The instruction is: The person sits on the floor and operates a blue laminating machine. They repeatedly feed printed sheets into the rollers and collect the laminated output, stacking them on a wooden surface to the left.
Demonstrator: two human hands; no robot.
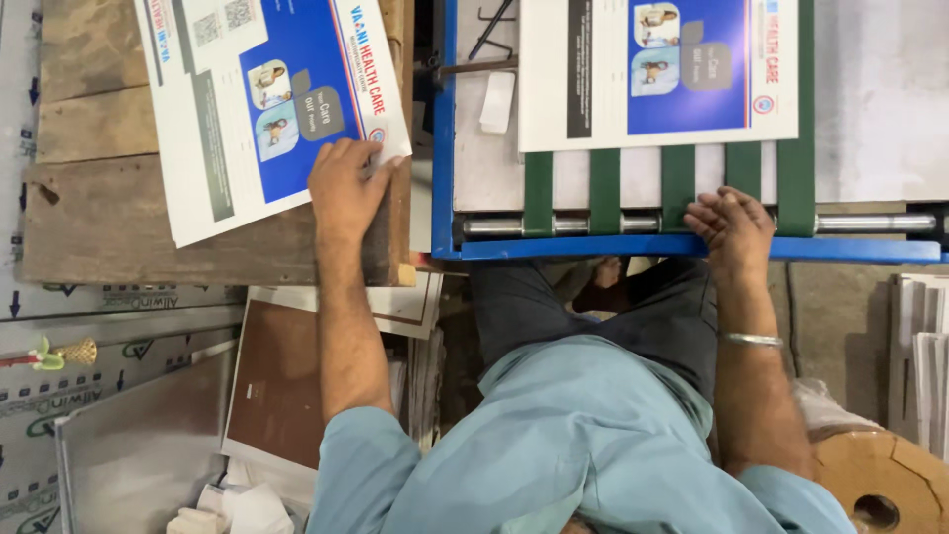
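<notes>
My left hand (346,188) lies flat, fingers apart, on the near corner of a blue-and-white printed sheet (247,109). That sheet tops a stack on a wooden table (99,218). My right hand (732,222), with a metal bangle (751,339) on the wrist, has its fingers curled over the blue front rail (593,247) of a machine, by a steel roller (870,223). A second printed sheet (652,79) rests on the machine's green belts (603,183), just beyond my right hand and apart from it.
A brown board (277,386) and a grey sheet (138,445) lie below the wooden table at left. A cardboard roll (880,485) and stacked white sheets (924,346) sit at right. A small white piece (497,102) lies on the machine bed.
</notes>
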